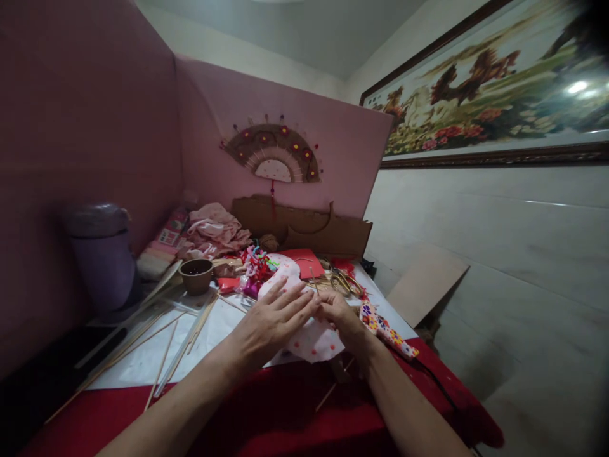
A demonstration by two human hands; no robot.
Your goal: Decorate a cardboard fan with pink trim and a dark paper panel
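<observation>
My left hand (273, 317) lies flat, palm down, with its fingers stretched out over a white cloth piece with red dots (318, 346). Just right of its fingertips, my right hand (341, 317) is closed in a pinch. A thin pale stick (313, 279) rises from the right fingertips; its lower end is hidden. The dotted cloth shows above and below both hands, and they cover its middle. Beyond the cloth lies a bundle of colourful fuzzy stems (257, 266).
Scissors (347, 281) and a flower-patterned glue gun (386, 330) lie to the right. At the left are a brown bowl (196, 277), thin wooden sticks (164, 358) and a purple container (102, 266). A decorated fan (276, 152) hangs on the pink panel behind a cardboard sheet (304, 228).
</observation>
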